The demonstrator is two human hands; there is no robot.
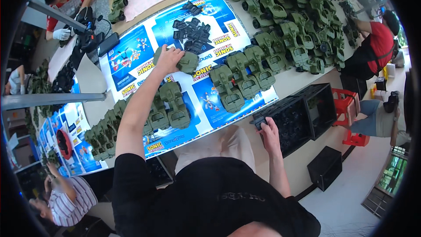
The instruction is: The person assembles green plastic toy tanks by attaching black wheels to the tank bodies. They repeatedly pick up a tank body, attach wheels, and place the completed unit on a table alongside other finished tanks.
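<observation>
My left hand (169, 60) reaches over the table and grips an olive-green toy vehicle (188, 63), its fingers closed over the body and hiding part of it. Just beyond lies a pile of small black plastic parts (193, 35). Down at the table's front edge, my right hand (271, 135) pinches a small dark plastic part (259, 122) beside a black crate (289, 142). Matching green toy vehicles stand in a row to the left (174, 105) and in another row to the right (228, 90), on a blue-and-white printed sheet (201, 125).
A large heap of green toy vehicles (294, 26) covers the table's far right. Red stools (346, 105) stand beyond the crate, and a black box (324, 166) sits on the floor. A metal bar (57, 101) crosses at left. Co-workers (372, 46) work around the tables.
</observation>
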